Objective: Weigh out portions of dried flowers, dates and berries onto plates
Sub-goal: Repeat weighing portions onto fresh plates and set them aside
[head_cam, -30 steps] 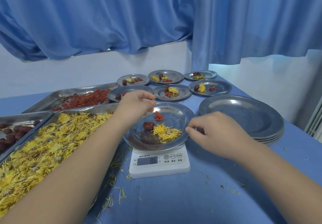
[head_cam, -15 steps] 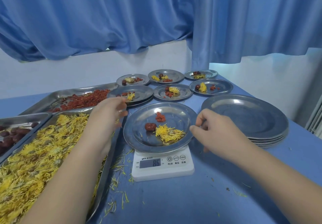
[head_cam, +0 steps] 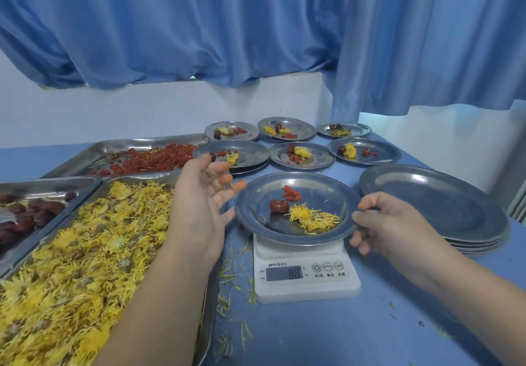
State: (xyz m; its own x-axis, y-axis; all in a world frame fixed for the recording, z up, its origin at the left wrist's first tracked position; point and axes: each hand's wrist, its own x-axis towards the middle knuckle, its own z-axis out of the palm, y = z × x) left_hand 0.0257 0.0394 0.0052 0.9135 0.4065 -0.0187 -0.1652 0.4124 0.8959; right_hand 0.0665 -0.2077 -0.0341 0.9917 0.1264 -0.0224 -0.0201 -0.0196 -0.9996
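A steel plate (head_cam: pixel 327 187) sits on a white digital scale (head_cam: pixel 306 288) whose display reads 88. On the plate lie one dark red date (head_cam: pixel 279 205), a small heap of red berries (head_cam: pixel 291 193) and a tuft of yellow dried flowers (head_cam: pixel 313 218). My left hand (head_cam: pixel 203 203) hovers at the plate's left rim, palm turned toward it, fingers spread and holding nothing. My right hand (head_cam: pixel 384 223) pinches the plate's right rim between thumb and fingers.
Three steel trays stand on the left: yellow flowers (head_cam: pixel 85 251), red berries (head_cam: pixel 148 160), dates (head_cam: pixel 25 217). Several filled plates (head_cam: pixel 301 155) stand behind the scale. A stack of empty plates (head_cam: pixel 432 203) sits on the right. Loose petals litter the blue table (head_cam: pixel 327 337).
My left hand left the plate, swung out over the flower tray, then came back to the left rim with its fingers spread. The scale reading rose from 86 to 88.
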